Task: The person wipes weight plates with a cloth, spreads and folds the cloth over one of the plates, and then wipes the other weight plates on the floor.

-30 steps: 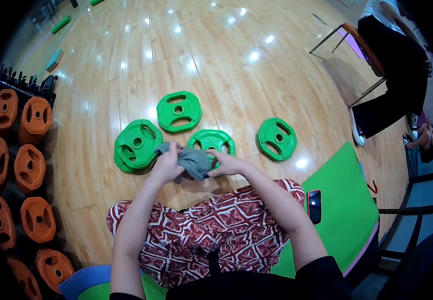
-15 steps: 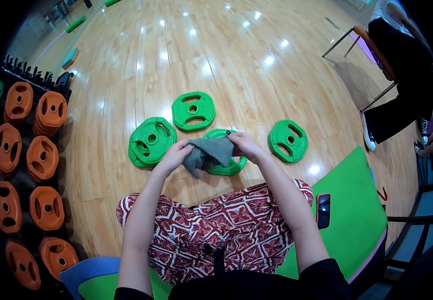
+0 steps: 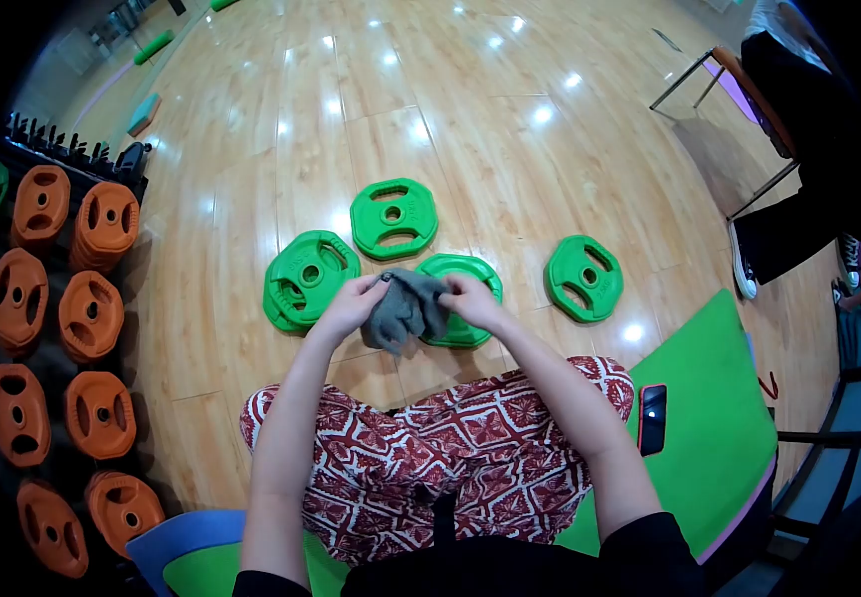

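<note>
A grey cloth (image 3: 402, 310) hangs bunched between my two hands, above the floor in front of my lap. My left hand (image 3: 353, 302) pinches its left side, and my right hand (image 3: 472, 301) grips its right side. Partly behind the cloth and my right hand lies a green weight plate (image 3: 480, 274). Another green plate (image 3: 394, 219) is on the floor farther off. To the left, near my left hand, lies a green plate (image 3: 311, 274) that appears stacked on another. One more green plate (image 3: 584, 279) lies apart on the right.
Orange weight plates (image 3: 100, 413) hang in rows on a rack at the left. A phone (image 3: 652, 419) lies on the green mat (image 3: 704, 398) to my right. At the upper right, a person (image 3: 816, 169) sits on a chair (image 3: 749, 99).
My right hand has moved left and slightly down, closer to my left hand. The cloth has gone from stretched out to bunched. The view has shifted slightly.
</note>
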A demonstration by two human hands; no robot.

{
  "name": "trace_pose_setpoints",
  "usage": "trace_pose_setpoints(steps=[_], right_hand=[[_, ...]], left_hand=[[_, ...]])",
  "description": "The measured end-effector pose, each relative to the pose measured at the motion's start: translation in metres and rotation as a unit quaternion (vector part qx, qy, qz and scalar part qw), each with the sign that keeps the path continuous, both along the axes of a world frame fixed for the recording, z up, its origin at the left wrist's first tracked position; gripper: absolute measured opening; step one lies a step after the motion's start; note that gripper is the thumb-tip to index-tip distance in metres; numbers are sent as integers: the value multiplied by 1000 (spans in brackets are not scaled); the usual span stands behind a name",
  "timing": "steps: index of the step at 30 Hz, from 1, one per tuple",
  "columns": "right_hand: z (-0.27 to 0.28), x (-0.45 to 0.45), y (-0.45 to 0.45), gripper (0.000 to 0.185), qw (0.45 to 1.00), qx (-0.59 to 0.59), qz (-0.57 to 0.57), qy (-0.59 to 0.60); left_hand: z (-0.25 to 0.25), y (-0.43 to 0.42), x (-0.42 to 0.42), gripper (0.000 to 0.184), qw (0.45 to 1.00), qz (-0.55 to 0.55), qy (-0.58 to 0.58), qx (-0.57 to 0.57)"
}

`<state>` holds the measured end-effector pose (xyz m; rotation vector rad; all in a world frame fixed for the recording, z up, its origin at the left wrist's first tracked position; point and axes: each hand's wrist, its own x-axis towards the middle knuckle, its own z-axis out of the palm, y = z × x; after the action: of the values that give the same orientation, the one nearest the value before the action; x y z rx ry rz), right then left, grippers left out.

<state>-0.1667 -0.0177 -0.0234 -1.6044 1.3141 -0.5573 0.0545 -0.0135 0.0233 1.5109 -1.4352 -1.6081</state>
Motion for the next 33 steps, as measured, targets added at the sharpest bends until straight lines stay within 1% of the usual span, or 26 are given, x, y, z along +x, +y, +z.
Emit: trace_pose_setpoints(steps=[1, 2, 3, 4, 5, 7, 8, 9, 10, 11, 12, 13, 14, 15, 16, 17, 18, 19, 20, 22, 25, 26, 28, 29, 31, 33], right_hand=[[-5, -5, -7, 21, 998, 14, -13, -66], [-10, -12, -13, 22, 993, 52, -40, -99], [-4, -17, -16, 23, 985, 91, -67, -131], [10, -21, -17, 25, 992, 88, -34, -88], [8, -24, -19, 25, 992, 88, -34, -87], [5, -24, -22, 26, 999, -2, -25, -22], [3, -26, -22, 30, 999, 8, -26, -35], [10, -25, -18, 30, 999, 9, -27, -35], [18, -24, -13, 39, 998, 27, -18, -57], [22, -24, -10, 50, 996, 44, -9, -79], [15, -23, -12, 70, 999, -28, 20, -38], [9, -26, -12, 70, 999, -29, 20, -38], [2, -28, -11, 69, 994, -78, 18, 71], [2, -29, -10, 67, 976, -125, 17, 179], [-10, -31, -12, 58, 961, -156, -10, 229], [-16, -32, -12, 58, 961, -156, -10, 229], [-16, -32, -10, 52, 935, -171, -25, 311], [-16, -31, -9, 45, 901, -183, -40, 392], [-16, -31, -6, 45, 901, -182, -40, 393], [-6, -27, -1, 38, 943, -90, 91, 307], [-20, -26, 4, 39, 920, -52, 134, 363], [-28, -26, 3, 27, 922, -76, 121, 359], [-31, -25, -6, 23, 922, -66, 113, 364], [-32, -25, -10, 21, 921, -57, 104, 371], [-28, -31, -14, 18, 927, -62, 95, 358], [-18, -33, -14, 17, 932, -69, 83, 345]], left_hand=[[5, -2, 2, 33, 990, -43, -130, -35], [10, -2, 5, 33, 990, -43, -131, -36], [13, -1, 8, 30, 955, -50, -252, -151], [14, 0, 9, 28, 893, -55, -364, -260], [15, -1, 10, 28, 893, -55, -363, -260], [15, -2, 11, 29, 902, -76, -329, -270], [13, -2, 11, 29, 902, -77, -329, -269], [9, -3, 11, 30, 895, -38, -330, -297], [4, -3, 11, 32, 887, 0, -329, -325], [-2, -3, 10, 32, 887, -1, -328, -324], [-10, -4, 8, 34, 857, 36, -357, -370], [-17, -4, 7, 36, 822, 72, -384, -413], [-24, -3, 5, 36, 822, 72, -384, -413], [-30, -2, 2, 38, 826, 36, -399, -397], [-36, 0, 1, 39, 828, -1, -412, -380], [-43, 2, 3, 39, 828, -1, -413, -380], [-50, 5, 5, 40, 838, -128, -419, -325], [-57, 8, 6, 40, 832, -255, -416, -264], [-64, 11, 7, 40, 832, -256, -415, -264], [-75, 14, 4, 41, 813, -218, -470, -267], [-91, 7, 7, 39, 828, -193, -452, -269], [-97, 4, 9, 39, 828, -194, -452, -268], [-101, 0, 10, 38, 810, -243, -477, -241], [-103, 2, 10, 38, 810, -243, -476, -240], [-85, 8, 2, 29, 834, -165, -451, -272], [-79, 9, -2, 26, 841, -158, -447, -261]])
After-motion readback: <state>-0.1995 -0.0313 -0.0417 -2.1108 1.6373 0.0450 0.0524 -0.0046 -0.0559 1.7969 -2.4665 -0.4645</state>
